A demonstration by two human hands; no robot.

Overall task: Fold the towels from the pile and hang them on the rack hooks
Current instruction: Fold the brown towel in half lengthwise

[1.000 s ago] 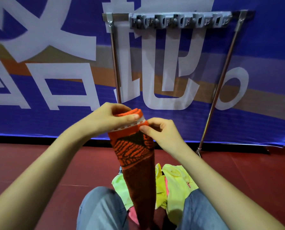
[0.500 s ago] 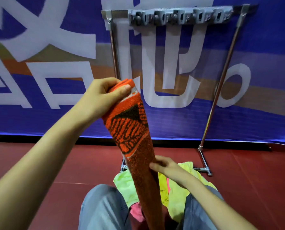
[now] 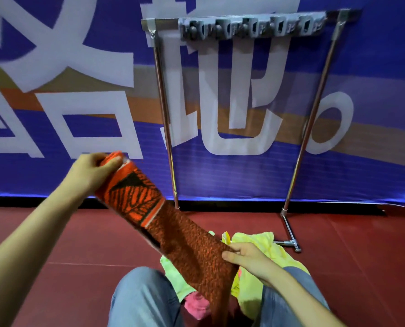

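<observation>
The left hand [image 3: 88,172] is raised, its fingers and thumb curled tight round the top end of a folded orange towel [image 3: 173,232]. The towel runs down at a slant from that hand to the right hand [image 3: 246,258], which sits lower and nearer the person and pinches the towel's right edge between thumb and fingers. Below the hands the towel's tail drops between two knees in blue jeans [image 3: 140,298]. A pile of towels lies under and just beyond the right hand, yellow-green ones [image 3: 262,241] on top and a pink one [image 3: 196,305] lower down. All of it rests on a dark red floor [image 3: 55,232]. Beyond both hands stands a metal rack [image 3: 166,114] with a grey strip of hooks [image 3: 251,25] along its top bar. Behind it hangs a blue banner [image 3: 373,67] with large white characters.
</observation>
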